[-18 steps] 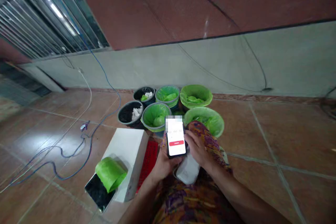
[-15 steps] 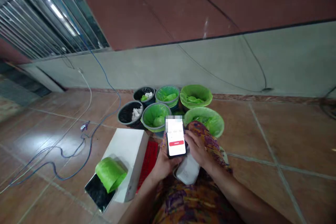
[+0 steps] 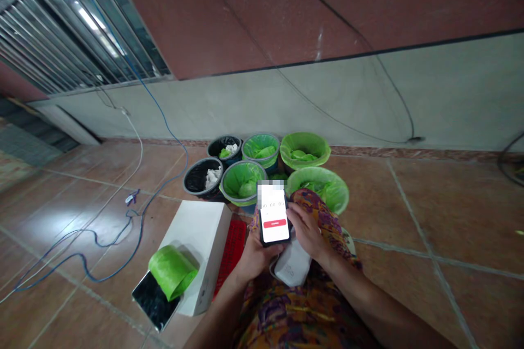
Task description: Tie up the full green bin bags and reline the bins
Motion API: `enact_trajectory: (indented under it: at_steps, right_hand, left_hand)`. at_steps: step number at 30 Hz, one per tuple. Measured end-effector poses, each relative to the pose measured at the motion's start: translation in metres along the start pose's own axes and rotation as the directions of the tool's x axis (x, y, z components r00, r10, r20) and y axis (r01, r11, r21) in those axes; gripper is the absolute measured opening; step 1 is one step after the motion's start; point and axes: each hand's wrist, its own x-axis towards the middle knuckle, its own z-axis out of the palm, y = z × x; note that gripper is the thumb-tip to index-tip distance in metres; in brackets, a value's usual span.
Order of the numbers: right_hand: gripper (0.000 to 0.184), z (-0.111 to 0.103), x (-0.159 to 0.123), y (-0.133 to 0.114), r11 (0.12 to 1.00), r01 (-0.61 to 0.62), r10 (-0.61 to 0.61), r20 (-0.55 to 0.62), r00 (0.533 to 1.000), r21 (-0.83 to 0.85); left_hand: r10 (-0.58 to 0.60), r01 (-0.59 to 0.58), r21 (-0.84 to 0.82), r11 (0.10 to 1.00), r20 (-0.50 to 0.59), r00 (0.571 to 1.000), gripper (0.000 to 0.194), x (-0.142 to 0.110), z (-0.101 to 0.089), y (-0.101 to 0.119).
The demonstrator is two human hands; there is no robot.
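A smartphone with a bright white screen and a red button is held upright above my lap. My left hand is closed around its lower left side, thumb along the bottom edge. Against the phone's right edge rests my right hand, fingers bent together and gripping that side; some fingertips are hidden. Just below, on the patterned cloth over my legs, lies a white power bank with a faint display, partly under my right hand. A short cable loops at its left side.
Several lined bins stand ahead by the wall. At left, a white box bears a green roll of bags, beside a dark tablet-like slab and a red basket-like item. Blue cables trail over the tiled floor.
Both hands keep their hold on the phone almost unmoved. Digits on the phone screen and power bank look sharper now. The view has shifted very slightly.
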Motion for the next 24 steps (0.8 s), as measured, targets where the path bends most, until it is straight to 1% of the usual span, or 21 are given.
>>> enact_trajectory:
  at_steps: [3, 6, 12, 17, 24]
  right_hand:
    - [0.035, -0.0001, 0.0003, -0.0002, 1.000, 0.011, -0.011, -0.007, 1.000, -0.005]
    - [0.034, 0.0001, 0.0007, -0.0004, 1.000, 0.011, -0.011, 0.016, 1.000, 0.002]
    - [0.033, 0.0003, 0.0007, 0.0004, 1.000, 0.027, -0.027, 0.021, 0.999, 0.006]
    - [0.034, 0.0002, 0.0010, 0.0020, 1.000, 0.022, -0.022, 0.016, 1.000, -0.002]
    - [0.038, 0.0003, 0.0017, 0.0074, 1.000, 0.027, -0.027, 0.006, 1.000, -0.002]
  left_hand:
    - [-0.001, 0.001, -0.016, 1.000, 0.004, 1.000, 0.052, -0.0002, 0.0007, -0.0001]
    - [0.011, -0.010, -0.019, 1.000, 0.009, 1.000, 0.053, 0.0005, -0.0001, -0.0017]
    - [0.031, -0.031, 0.040, 0.999, 0.001, 1.000, 0.051, 0.0016, -0.0020, -0.0036]
    - [0.034, -0.034, 0.035, 0.999, -0.018, 0.999, 0.055, 0.0009, 0.0005, -0.0005]
    - [0.031, -0.030, 0.051, 0.998, -0.030, 0.999, 0.048, -0.0013, 0.0027, 0.0024]
